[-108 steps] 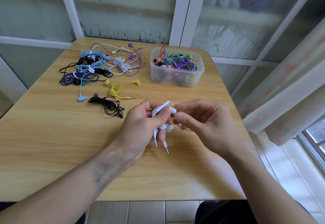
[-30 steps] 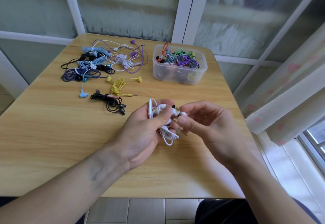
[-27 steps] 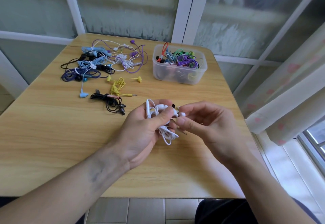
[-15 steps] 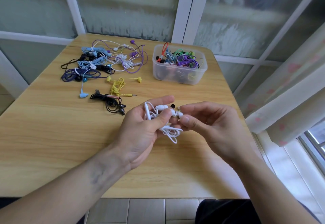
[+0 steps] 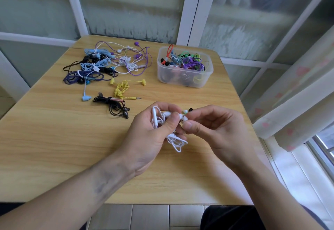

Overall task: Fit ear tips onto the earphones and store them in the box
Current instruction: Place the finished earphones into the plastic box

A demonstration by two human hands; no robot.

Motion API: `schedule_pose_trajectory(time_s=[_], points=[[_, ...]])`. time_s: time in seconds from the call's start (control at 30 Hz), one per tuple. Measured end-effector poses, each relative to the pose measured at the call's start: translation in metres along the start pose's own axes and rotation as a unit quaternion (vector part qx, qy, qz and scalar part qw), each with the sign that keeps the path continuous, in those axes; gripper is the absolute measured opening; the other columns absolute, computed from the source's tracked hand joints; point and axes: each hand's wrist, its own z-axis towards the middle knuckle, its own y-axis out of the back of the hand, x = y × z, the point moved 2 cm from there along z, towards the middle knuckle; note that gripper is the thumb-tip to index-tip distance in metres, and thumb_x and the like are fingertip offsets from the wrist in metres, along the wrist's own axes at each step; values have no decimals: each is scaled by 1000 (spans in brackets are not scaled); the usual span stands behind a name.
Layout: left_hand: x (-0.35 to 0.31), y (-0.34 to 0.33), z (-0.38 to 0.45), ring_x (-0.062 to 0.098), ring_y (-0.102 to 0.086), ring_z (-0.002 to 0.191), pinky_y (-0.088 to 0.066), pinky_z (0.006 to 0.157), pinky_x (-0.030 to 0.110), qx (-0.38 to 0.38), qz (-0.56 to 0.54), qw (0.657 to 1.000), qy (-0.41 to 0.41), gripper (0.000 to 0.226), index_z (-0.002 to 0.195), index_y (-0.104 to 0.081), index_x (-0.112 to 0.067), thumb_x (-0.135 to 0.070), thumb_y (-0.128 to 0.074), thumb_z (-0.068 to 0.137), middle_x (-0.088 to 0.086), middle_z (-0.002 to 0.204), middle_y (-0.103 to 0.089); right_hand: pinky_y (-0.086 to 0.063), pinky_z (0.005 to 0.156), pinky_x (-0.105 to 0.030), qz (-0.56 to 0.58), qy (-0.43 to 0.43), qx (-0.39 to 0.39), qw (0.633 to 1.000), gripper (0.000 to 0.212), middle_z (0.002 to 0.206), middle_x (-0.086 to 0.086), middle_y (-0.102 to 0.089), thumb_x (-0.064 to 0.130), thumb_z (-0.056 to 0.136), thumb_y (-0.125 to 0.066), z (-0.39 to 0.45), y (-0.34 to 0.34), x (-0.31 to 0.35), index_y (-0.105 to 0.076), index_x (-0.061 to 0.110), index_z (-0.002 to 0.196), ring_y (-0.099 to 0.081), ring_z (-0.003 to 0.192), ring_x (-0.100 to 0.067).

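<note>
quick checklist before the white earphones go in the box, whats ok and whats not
1. White earphones secured: ok, the left hand grips the bundle above the table.
2. Ear tip seated: cannot tell, the right hand pinches at the earbud and its fingertips cover the joint.
3. Cable gathered: not ok, loops hang loose below the left hand.
4. Box reachable and open: ok, no lid on it, nothing between it and the hands.
5. Room in the box: cannot tell, cables already rise to its rim.
6. Small dark piece beyond the right fingers: cannot tell what it is.
</note>
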Motion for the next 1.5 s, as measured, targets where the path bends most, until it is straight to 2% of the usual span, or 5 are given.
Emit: schedule_pose_trajectory(time_s=[0.5, 0.77, 0.97, 1.4, 1.5], points=[[-1, 2, -2, 27, -63, 58, -56, 61, 36, 3, 10, 1000, 9, 20, 92, -62, -8, -17, -65, 76, 17, 76, -65, -56, 66, -22, -4, -14, 19, 1000, 23, 75, -14, -75, 3, 65, -78, 1, 3, 1, -71, -5, 85, -73, 68, -19], [0, 3, -2, 27, -61, 57, -54, 58, 34, 17, 0, 999, 39, 22, 92, -61, -5, -16, -65, 74, 14, 80, -69, -58, 65, -28, -10, -19, 35, 999, 18, 73, -16, -75, 1, 62, -79, 2, 5, 3, -72, -1, 79, -73, 64, -22], [1, 6, 0, 26, -60, 56, -53, 61, 33, -7, 3, 999, 47, 20, 91, -63, -8, -18, -66, 73, 15, 69, -62, -60, 74, -30, -21, -27, 55, 998, 23, 84, -18, -76, 2, 69, -75, 0, 4, 6, -74, -3, 91, -75, 79, -31], [6, 7, -2, 27, -60, 55, -53, 56, 31, -7, 26, 999, 39, 16, 87, -65, -6, -14, -66, 74, 15, 64, -60, -61, 75, -46, -42, -18, 51, 998, 15, 78, -21, -74, 9, 72, -75, 1, 4, -3, -74, 1, 85, -73, 72, -37], [9, 5, -3, 24, -60, 55, -55, 60, 33, -25, 14, 998, 48, 7, 89, -65, -6, -5, -64, 83, 14, 66, -61, -62, 74, -42, -65, -5, 54, 996, 14, 78, -17, -75, 11, 69, -78, 3, 6, -1, -75, 5, 81, -73, 71, -36]])
